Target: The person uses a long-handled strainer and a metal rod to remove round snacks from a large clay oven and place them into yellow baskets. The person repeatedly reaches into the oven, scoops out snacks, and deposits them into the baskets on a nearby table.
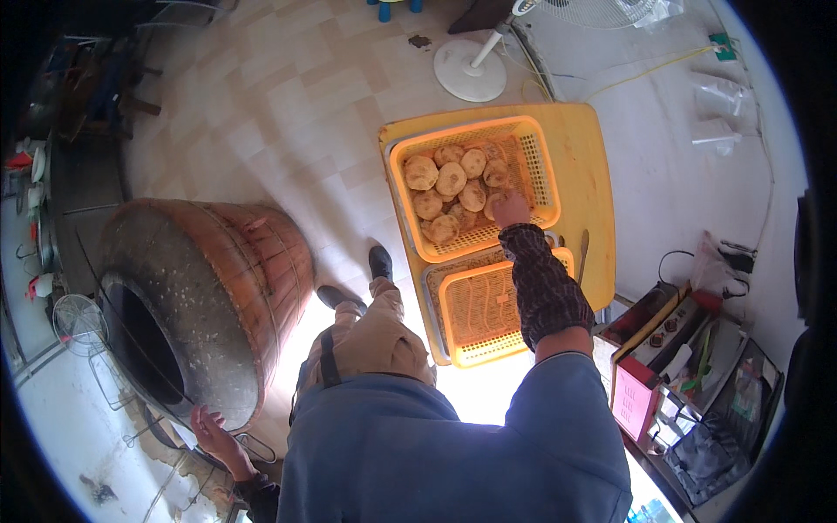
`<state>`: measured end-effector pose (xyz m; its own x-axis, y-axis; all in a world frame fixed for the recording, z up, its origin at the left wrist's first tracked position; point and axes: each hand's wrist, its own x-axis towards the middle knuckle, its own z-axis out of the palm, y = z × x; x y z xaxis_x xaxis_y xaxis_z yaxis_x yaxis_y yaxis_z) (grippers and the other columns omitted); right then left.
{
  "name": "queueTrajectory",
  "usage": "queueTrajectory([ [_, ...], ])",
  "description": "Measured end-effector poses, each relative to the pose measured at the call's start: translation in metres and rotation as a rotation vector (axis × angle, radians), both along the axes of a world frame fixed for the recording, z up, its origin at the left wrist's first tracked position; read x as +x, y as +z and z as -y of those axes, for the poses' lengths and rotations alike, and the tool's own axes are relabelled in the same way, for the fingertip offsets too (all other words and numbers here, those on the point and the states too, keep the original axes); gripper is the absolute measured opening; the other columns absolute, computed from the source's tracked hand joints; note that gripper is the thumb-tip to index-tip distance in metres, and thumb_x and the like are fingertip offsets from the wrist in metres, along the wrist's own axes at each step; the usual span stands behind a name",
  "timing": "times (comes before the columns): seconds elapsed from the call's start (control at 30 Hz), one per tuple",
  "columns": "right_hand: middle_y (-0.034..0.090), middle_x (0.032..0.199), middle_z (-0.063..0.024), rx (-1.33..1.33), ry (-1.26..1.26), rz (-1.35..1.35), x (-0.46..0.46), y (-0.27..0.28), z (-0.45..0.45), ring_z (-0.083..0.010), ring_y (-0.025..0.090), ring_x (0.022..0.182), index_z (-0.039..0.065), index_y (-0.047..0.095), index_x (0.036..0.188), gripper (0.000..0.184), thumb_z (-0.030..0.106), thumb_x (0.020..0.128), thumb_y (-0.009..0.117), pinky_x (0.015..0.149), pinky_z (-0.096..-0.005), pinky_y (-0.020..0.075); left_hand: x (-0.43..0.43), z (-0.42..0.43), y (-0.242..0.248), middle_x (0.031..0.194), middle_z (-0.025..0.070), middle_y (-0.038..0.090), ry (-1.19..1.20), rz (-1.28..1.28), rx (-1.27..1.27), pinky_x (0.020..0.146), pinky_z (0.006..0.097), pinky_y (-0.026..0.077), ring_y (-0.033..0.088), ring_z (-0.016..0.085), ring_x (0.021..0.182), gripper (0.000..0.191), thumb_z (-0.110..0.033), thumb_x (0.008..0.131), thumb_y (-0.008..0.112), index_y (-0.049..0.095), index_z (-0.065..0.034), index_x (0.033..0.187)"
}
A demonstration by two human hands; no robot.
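Observation:
My right hand [512,209] reaches into an orange plastic basket [472,253], its fingers curled over a round baked flatbread [492,208]. Several other golden-brown flatbreads [451,178] lie piled in the basket. On the left, my left hand [219,444] is raised beside the round mouth of a barrel-shaped clay oven [216,314]. A long thin metal rod [134,323] slants across the oven mouth and reaches the fingertips of that hand. Whether the fingers grip the rod cannot be made out.
Both baskets stand on a yellow table [575,157]; the smaller orange basket [451,320] is nearer me. A narrow tool [584,252] lies by the table's right edge. A wire strainer [80,323] is beside the oven. A white pedestal fan [471,70] stands beyond, and a cluttered counter [693,366] is at right.

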<state>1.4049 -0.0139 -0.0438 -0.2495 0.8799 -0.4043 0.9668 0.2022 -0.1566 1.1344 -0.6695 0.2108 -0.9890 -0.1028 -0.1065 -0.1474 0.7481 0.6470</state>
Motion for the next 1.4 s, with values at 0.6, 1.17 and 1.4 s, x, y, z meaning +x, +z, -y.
queueTrajectory([
  [0.6,0.053,0.108,-0.0204,0.261,-0.044,-0.575,-0.055,0.039,0.098,-0.0365,0.057,0.093,0.0,0.061,0.107,0.031,0.019,0.084,0.067,0.081,-0.0456,0.0468,-0.003,-0.008,-0.008,0.104,0.0111,0.063,-0.046,-0.012,0.033,0.071,0.031,0.048,0.059,0.018,0.079,0.033,-0.022,0.098,0.047,0.055,-0.0027,0.123],
  [1.17,0.062,0.108,-0.0277,0.207,-0.059,-0.195,-0.038,0.026,0.01,-0.0401,0.06,0.1,-0.003,0.059,0.116,0.045,0.028,0.084,0.062,0.088,-0.0449,0.0463,0.028,0.01,0.004,0.091,0.0063,0.062,0.209,-0.012,0.171,0.065,0.0269,0.05,0.058,0.013,0.073,0.031,-0.015,0.094,0.052,0.056,-0.0016,0.121],
  [1.4,0.061,0.116,-0.0222,0.079,0.28,-0.039,-0.013,-0.019,-0.06,-0.0373,0.06,0.101,0.002,0.055,0.123,0.041,0.026,0.091,0.053,0.086,-0.0436,0.0482,0.05,0.042,0.014,0.098,0.0058,0.065,0.272,-0.15,0.121,0.069,0.0252,0.051,0.061,0.011,0.078,0.028,-0.009,0.094,0.051,0.056,-0.0012,0.121],
])
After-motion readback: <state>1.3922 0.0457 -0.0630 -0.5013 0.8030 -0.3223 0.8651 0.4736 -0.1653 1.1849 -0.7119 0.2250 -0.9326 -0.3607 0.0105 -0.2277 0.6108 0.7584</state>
